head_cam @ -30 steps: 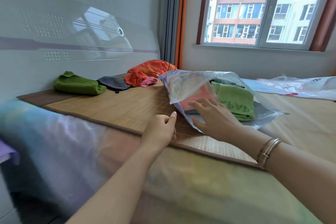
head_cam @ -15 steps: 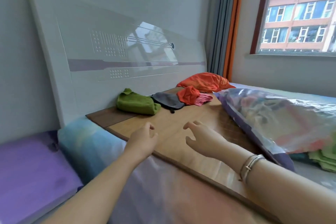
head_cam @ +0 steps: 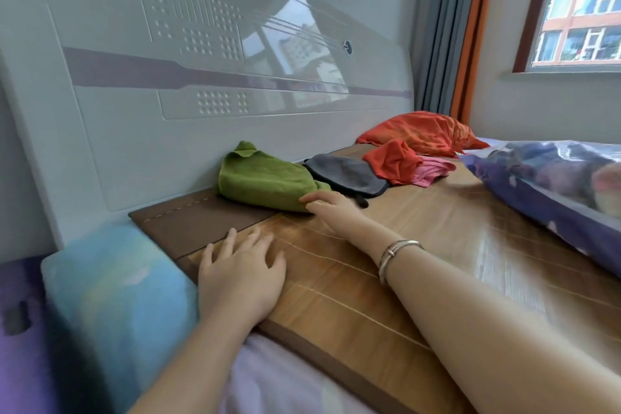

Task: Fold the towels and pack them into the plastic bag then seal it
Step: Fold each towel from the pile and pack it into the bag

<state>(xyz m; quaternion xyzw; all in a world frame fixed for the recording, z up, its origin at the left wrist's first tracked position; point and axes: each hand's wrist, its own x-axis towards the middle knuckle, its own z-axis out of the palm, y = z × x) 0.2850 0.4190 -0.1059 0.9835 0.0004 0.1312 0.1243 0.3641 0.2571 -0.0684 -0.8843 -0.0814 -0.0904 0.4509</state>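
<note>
A crumpled green towel lies on the bamboo mat against the headboard. My right hand reaches to it, fingertips touching its near edge. My left hand rests flat on the mat with fingers spread and holds nothing. Past the green towel lie a grey towel, a red towel and a pink towel, with a larger orange cloth behind them. The clear plastic bag, with folded cloth inside, lies at the right edge.
A white headboard stands close behind the towels. A blue-tinted mattress corner lies left of the mat, with a purple surface below it. Curtains and a window are at the far right.
My right hand left the plastic bag and reached left to the green towel. My left hand opened and settled flat on the mat. The view swung left.
</note>
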